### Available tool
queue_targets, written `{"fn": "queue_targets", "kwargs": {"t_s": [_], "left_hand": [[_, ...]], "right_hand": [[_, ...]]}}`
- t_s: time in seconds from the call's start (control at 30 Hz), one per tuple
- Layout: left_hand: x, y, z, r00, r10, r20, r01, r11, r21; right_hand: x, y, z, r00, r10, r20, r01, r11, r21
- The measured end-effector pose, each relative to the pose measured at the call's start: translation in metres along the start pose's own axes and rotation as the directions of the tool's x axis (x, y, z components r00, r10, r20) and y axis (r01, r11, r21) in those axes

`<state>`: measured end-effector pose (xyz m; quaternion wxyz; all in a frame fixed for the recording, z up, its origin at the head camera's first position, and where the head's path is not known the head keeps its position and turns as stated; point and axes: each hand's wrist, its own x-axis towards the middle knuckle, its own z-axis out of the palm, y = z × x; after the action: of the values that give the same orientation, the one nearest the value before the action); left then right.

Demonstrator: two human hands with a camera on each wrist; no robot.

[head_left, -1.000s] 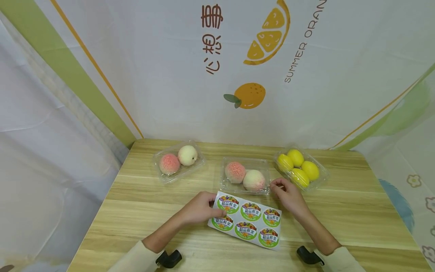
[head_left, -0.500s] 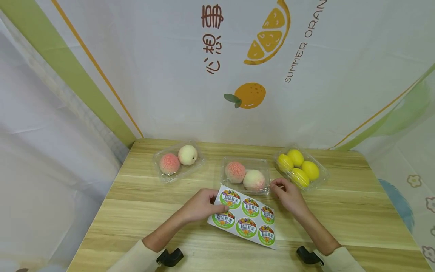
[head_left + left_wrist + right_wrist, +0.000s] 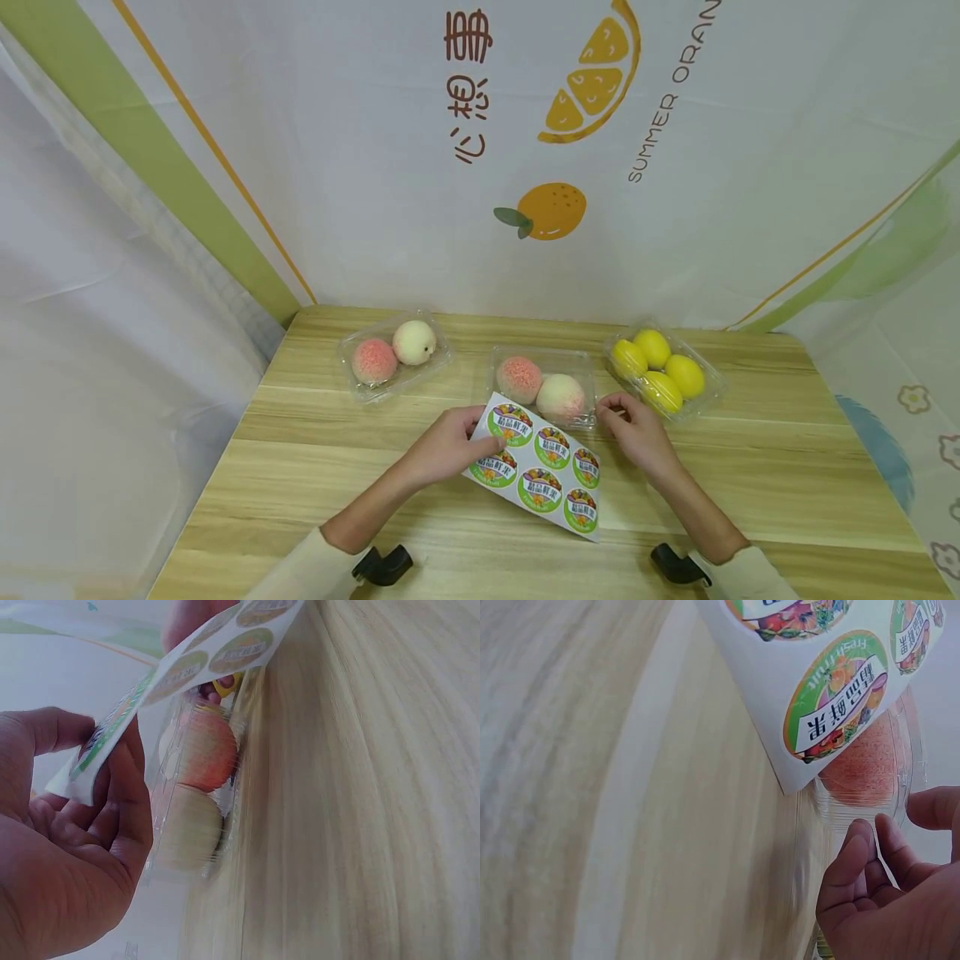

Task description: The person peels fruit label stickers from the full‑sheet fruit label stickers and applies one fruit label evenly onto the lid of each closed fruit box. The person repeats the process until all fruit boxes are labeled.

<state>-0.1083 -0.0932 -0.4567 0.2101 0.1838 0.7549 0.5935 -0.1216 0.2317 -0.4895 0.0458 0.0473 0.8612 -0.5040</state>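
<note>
My left hand (image 3: 447,450) pinches the left edge of a white sheet of round fruit stickers (image 3: 562,443) between thumb and fingers. The sheet is tilted, its upper corner overlapping the front of a clear plastic fruit box (image 3: 577,362) in the head view. Inside that box are a pink peach (image 3: 519,380) and a pale peach (image 3: 560,397). My right hand (image 3: 637,433) is at the box's right end, fingers loosely bent. In the right wrist view a gap shows between thumb and fingertips; whether they touch the box is hard to see.
Another clear box (image 3: 362,398) with two peaches (image 3: 374,362) stands at the back left of the wooden table (image 3: 300,483). Behind my right hand is a clear box (image 3: 708,387) of several lemons (image 3: 684,377). A printed cloth (image 3: 375,208) hangs along the back edge.
My left hand has lifted the sticker sheet and moved it away from me, so its corner now overlaps the middle box. The right hand has stayed at the box's right end.
</note>
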Motion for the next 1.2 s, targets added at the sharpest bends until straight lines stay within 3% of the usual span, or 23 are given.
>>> {"fn": "queue_targets", "kwargs": {"t_s": [0.2,0.57,0.9,1.13,1.2], "left_hand": [[0.002,-0.001,0.001,0.999,0.014,-0.049,-0.015,1.0,-0.005],[0.006,0.001,-0.001,0.996,-0.019,-0.084,0.008,0.992,-0.129],[0.011,0.002,-0.004,0.999,-0.033,-0.006,0.029,0.95,-0.312],[0.013,0.003,-0.007,1.0,-0.003,0.024,0.012,0.925,-0.379],[0.013,0.003,-0.007,0.999,0.013,0.032,0.001,0.919,-0.394]], "right_hand": [[-0.001,0.0,0.001,1.0,0.008,-0.001,-0.008,1.0,0.012],[-0.001,0.003,0.003,1.0,-0.015,-0.02,0.016,1.0,0.019],[-0.002,0.003,0.003,1.0,-0.01,-0.013,0.011,0.998,0.064],[0.003,0.018,0.004,0.991,-0.131,-0.028,0.134,0.984,0.117],[0.004,0.02,0.004,0.992,-0.127,-0.027,0.129,0.983,0.127]]}}
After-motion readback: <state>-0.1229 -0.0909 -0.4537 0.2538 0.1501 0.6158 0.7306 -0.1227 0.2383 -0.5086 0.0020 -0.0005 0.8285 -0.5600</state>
